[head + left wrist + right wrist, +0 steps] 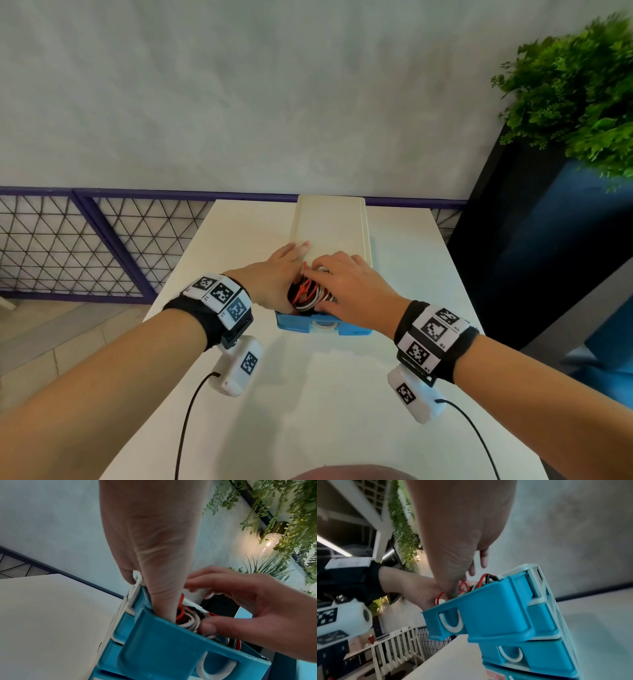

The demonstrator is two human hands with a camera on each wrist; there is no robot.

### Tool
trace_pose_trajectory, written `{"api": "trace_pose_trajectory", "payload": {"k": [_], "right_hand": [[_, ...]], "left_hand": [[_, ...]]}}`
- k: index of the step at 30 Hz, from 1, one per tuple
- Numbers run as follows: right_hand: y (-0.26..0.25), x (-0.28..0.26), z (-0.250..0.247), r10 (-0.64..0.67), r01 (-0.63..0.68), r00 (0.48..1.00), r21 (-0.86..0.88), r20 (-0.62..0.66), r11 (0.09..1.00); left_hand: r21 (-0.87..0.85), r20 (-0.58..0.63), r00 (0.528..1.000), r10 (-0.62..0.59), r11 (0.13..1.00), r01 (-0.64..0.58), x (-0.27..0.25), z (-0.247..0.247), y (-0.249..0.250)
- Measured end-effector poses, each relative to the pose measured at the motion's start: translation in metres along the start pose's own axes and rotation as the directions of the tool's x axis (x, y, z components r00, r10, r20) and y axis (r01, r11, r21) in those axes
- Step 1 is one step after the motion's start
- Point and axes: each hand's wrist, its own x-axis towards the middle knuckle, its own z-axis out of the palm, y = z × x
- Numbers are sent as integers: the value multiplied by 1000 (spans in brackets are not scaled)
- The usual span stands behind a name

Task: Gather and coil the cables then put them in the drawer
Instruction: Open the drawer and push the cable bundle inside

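Fingers of both hands, left hand point(274, 274) and right hand point(346, 284), are curling onto the coiled cables point(310, 294), pressing them into the blue drawer point(298, 322); springy coils risk jamming closure.

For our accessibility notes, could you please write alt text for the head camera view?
Both hands, the left hand and right hand, press a bundle of coiled red, black and white cables into the open top blue plastic drawer of a small cream-topped drawer unit. The unit stands on a white table by a grey wall.
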Motion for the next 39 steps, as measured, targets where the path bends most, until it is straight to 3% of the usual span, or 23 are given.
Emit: {"api": "trace_pose_trajectory", "payload": {"k": [2, 4, 6, 11, 14, 18, 22, 31, 37, 39], "right_hand": [[-4, -3, 1, -55, 61, 998, 170, -35, 984], [-6, -5, 5, -25, 23, 1000, 244, 5, 969], [-6, -7, 9, -19, 13, 1000, 222, 24, 975], [1, -1, 21, -152, 159, 976, -38, 154, 987], [0, 9, 22, -134, 158, 977, -136, 168, 978], [3, 18, 13, -54, 54, 982, 4, 181, 999], [9, 13, 6, 2, -54, 982, 271, 188, 961], [9, 11, 8, -11, -47, 979, 279, 206, 959], [4, 6, 9, -19, -14, 988, 220, 150, 975], [1, 3, 7, -24, 9, 992, 120, 125, 993]], "left_hand": [[-21, 8, 1000, 0, 1000, 1, -1, 0, 1], [-46, -3, 1000, 10, 999, -10, -1, -1, 1], [-59, -8, 1000, 13, 998, -13, 0, 1, 0], [-65, -8, 1000, 22, 998, -22, -1, 0, 2], [-65, 8, 999, 33, 997, -32, 0, -7, 1], [-101, 33, 999, 40, 994, -36, -1, -22, 2], [-122, 107, 994, 21, 992, -8, -2, -30, 3], [-33, 157, 988, 10, 999, -5, -5, -27, 9], [-6, 169, 985, -20, 1000, 22, -7, -33, 15], [-8, 174, 984, -30, 999, 31, -6, -32, 14]]}}
